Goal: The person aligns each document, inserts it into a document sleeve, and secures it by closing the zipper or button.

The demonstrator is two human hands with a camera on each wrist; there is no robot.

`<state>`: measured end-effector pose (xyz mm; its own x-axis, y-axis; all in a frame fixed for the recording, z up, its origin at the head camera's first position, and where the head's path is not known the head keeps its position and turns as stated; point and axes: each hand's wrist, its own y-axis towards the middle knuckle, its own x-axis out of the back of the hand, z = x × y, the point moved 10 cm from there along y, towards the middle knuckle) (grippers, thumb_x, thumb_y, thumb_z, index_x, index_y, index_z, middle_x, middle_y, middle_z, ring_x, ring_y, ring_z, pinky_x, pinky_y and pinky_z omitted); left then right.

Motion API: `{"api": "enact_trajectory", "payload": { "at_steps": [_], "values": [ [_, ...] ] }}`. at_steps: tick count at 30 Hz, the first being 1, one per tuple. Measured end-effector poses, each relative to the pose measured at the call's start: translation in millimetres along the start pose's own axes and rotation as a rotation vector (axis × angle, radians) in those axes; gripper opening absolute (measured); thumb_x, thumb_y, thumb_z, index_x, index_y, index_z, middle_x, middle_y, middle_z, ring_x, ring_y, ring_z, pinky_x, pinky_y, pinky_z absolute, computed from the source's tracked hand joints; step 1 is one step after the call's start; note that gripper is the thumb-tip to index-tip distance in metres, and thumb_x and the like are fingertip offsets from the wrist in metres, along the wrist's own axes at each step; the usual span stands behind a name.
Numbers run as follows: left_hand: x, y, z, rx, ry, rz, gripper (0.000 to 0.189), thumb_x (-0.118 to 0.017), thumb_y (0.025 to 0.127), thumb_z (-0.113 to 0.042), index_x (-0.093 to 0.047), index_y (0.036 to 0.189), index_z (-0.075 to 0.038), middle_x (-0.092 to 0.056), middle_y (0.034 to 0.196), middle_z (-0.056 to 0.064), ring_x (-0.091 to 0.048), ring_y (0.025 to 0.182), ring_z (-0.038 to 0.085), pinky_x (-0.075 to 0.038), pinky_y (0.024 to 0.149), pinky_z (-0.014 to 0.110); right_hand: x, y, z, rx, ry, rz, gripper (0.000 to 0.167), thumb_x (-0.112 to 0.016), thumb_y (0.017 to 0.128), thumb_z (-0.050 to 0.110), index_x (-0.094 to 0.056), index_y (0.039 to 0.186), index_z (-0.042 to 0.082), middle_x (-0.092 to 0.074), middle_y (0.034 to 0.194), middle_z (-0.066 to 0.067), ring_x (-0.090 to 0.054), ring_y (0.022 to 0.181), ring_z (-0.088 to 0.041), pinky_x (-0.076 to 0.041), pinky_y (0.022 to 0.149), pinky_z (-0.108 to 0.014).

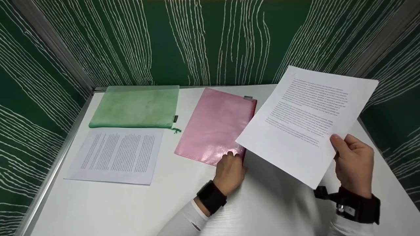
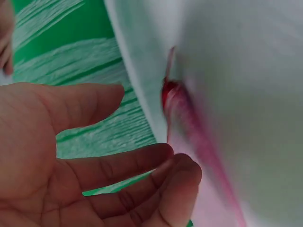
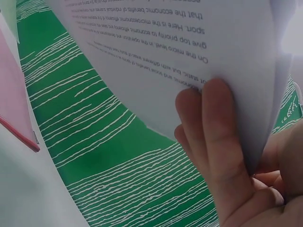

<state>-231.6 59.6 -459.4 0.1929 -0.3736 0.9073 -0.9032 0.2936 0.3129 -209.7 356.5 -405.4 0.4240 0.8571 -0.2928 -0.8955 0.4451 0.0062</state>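
My right hand (image 1: 356, 160) holds up printed paper (image 1: 308, 114) by its lower right edge, above the right side of the table. In the right wrist view its fingers (image 3: 220, 118) lie against the printed underside; how many sheets there are I cannot tell. A pink zip pouch (image 1: 216, 124) with a red zip edge lies flat at the middle. At its lower right corner is my left hand (image 1: 229, 172). The left wrist view shows that hand's thumb (image 2: 90, 101) well apart from its loosely bent fingers, whose tips are by the pouch's edge.
A green zip pouch (image 1: 137, 105) lies at the back left of the white table (image 1: 131, 209), its zip edge towards me. Just in front of it is another printed sheet or stack (image 1: 115, 157). Green walls (image 1: 210, 39) with white lines enclose the table's back and sides.
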Motion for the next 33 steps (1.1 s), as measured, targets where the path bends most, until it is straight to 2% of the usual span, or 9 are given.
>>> {"api": "enact_trajectory", "payload": {
  "at_steps": [3,6,12,18,20,22,25,28,33],
  "values": [
    [-5.7,-2.6,-5.9,-0.008,0.124,-0.041,0.025,-0.086,0.074,-0.026,-0.073,0.077,-0.005,-0.06,0.074,0.007,-0.061,0.064,0.021,-0.051,0.052,0.032,-1,-0.5,-1,-0.01,0.054,0.032,0.024,-0.075,0.092,0.005,-0.074,0.115,-0.005,-0.075,0.113,-0.011,-0.075,0.085,-0.02,-0.059,0.07,-0.027],
    [-8.8,-3.8,-8.8,-0.018,0.2,-0.091,0.027,-0.087,0.073,-0.026,-0.072,0.08,-0.006,-0.059,0.074,0.006,-0.06,0.064,0.019,-0.05,0.052,0.031,-3,-1.3,0,-0.016,0.1,0.067,0.023,-0.075,0.092,0.004,-0.074,0.114,-0.004,-0.075,0.112,-0.011,-0.076,0.086,-0.02,-0.06,0.069,-0.027],
    [-0.3,-4.1,-9.8,-0.051,0.151,-0.21,0.011,-0.078,0.073,-0.007,-0.067,0.074,-0.005,-0.057,0.069,0.006,-0.059,0.057,0.019,-0.049,0.048,0.031,-6,-0.7,1,-0.023,0.145,0.111,0.021,-0.074,0.093,0.001,-0.075,0.113,-0.003,-0.076,0.11,-0.013,-0.076,0.087,-0.021,-0.06,0.069,-0.029],
    [8.7,-1.9,-9.4,-0.1,0.197,-0.263,0.015,-0.077,0.074,-0.009,-0.064,0.066,-0.01,-0.058,0.062,0.002,-0.058,0.054,0.016,-0.047,0.048,0.028,-5,-0.6,2,-0.034,0.16,0.119,0.019,-0.074,0.093,0.0,-0.075,0.111,-0.004,-0.076,0.109,-0.013,-0.077,0.086,-0.022,-0.06,0.068,-0.031],
    [8.9,0.6,-6.0,-0.111,0.162,-0.254,0.018,-0.077,0.073,-0.009,-0.063,0.063,-0.01,-0.058,0.06,0.002,-0.059,0.054,0.017,-0.047,0.049,0.029,-4,-0.5,2,-0.039,0.166,0.121,0.02,-0.074,0.092,0.001,-0.075,0.112,-0.004,-0.076,0.11,-0.013,-0.077,0.086,-0.022,-0.06,0.069,-0.031],
    [7.5,4.3,0.2,-0.109,0.082,-0.224,0.021,-0.077,0.072,-0.006,-0.06,0.06,-0.01,-0.058,0.058,0.003,-0.059,0.055,0.019,-0.047,0.049,0.032,-4,-0.4,1,-0.042,0.168,0.122,0.021,-0.074,0.092,0.001,-0.075,0.112,-0.003,-0.076,0.11,-0.012,-0.077,0.087,-0.022,-0.06,0.069,-0.031],
    [3.9,10.5,12.0,-0.074,-0.069,-0.157,0.026,-0.075,0.071,-0.001,-0.055,0.057,-0.01,-0.055,0.055,0.004,-0.059,0.053,0.023,-0.046,0.047,0.035,-3,-0.5,0,-0.055,0.16,0.12,0.021,-0.075,0.092,0.002,-0.075,0.113,-0.003,-0.076,0.11,-0.012,-0.077,0.086,-0.021,-0.06,0.068,-0.03],
    [-0.6,14.6,21.4,-0.033,-0.164,-0.092,0.034,-0.073,0.072,0.001,-0.048,0.053,-0.012,-0.049,0.052,0.002,-0.056,0.05,0.023,-0.041,0.043,0.035,-2,-0.6,0,-0.064,0.15,0.119,0.022,-0.075,0.092,0.002,-0.075,0.114,-0.002,-0.076,0.11,-0.011,-0.077,0.086,-0.021,-0.06,0.067,-0.029],
    [-4.2,14.3,25.0,-0.024,-0.193,-0.072,0.042,-0.078,0.076,-0.006,-0.044,0.052,-0.013,-0.045,0.049,0.0,-0.054,0.048,0.021,-0.036,0.041,0.032,-1,-0.8,0,-0.074,0.137,0.127,0.023,-0.075,0.093,0.004,-0.075,0.115,-0.001,-0.077,0.11,-0.011,-0.077,0.085,-0.021,-0.058,0.061,-0.025]
  ]
}}
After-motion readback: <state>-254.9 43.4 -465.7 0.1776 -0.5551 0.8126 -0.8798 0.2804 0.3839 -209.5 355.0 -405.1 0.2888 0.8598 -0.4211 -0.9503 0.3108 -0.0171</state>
